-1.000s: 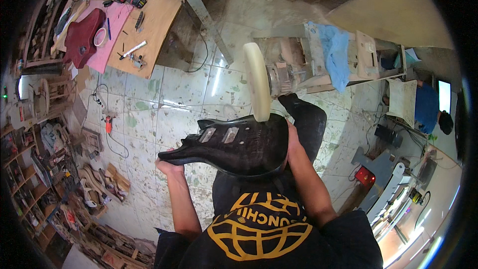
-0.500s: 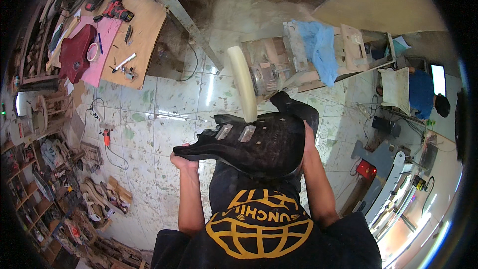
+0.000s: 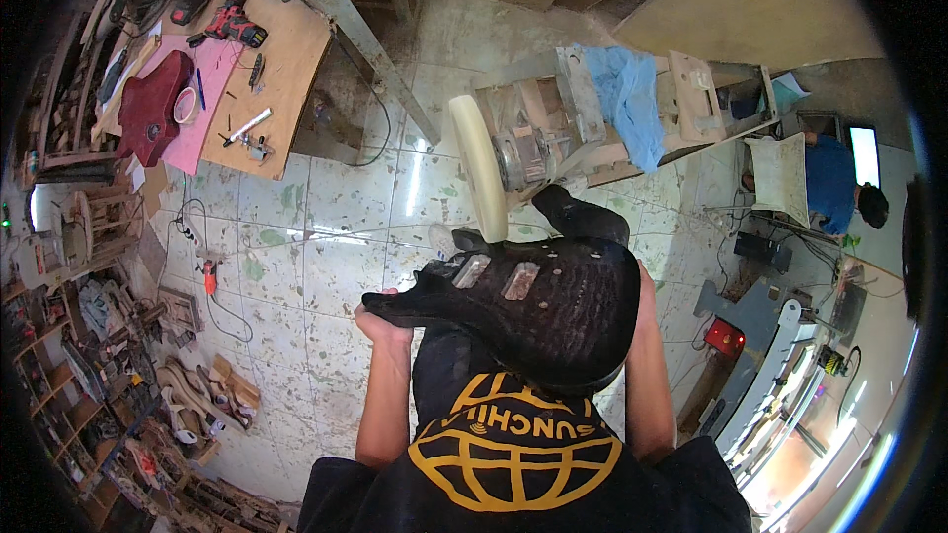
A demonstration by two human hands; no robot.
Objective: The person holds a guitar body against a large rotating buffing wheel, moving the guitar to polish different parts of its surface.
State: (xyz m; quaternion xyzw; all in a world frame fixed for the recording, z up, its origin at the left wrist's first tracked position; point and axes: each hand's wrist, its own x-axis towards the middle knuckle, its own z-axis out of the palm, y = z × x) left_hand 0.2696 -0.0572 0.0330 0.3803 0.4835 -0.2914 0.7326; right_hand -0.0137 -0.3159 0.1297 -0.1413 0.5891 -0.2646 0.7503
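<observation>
A glossy black electric guitar body (image 3: 578, 326) with two pickup cavities is held level in front of my lap. My left hand (image 3: 383, 324) is closed around its pointed end at the left. Along the rounded right edge lies my right hand (image 3: 644, 304), gripping the rim, with its fingers mostly hidden behind the body. The far edge of the body meets the lower end of a cream buffing wheel (image 3: 476, 163); whether they press together I cannot tell. The wheel is mounted on a motor shaft housing (image 3: 523, 156).
A wooden bench frame (image 3: 691, 104) carries a blue cloth (image 3: 627, 104). On the workbench (image 3: 286, 69) at far left lie a red guitar body (image 3: 153, 104) and a cordless drill (image 3: 235, 22). A corded orange tool (image 3: 209, 276) is on the tiled floor. Another person (image 3: 844, 183) sits at far right.
Both hands have carried the guitar body to the right and slightly toward me. The wheel now meets its far edge farther left, beyond the pickup cavities.
</observation>
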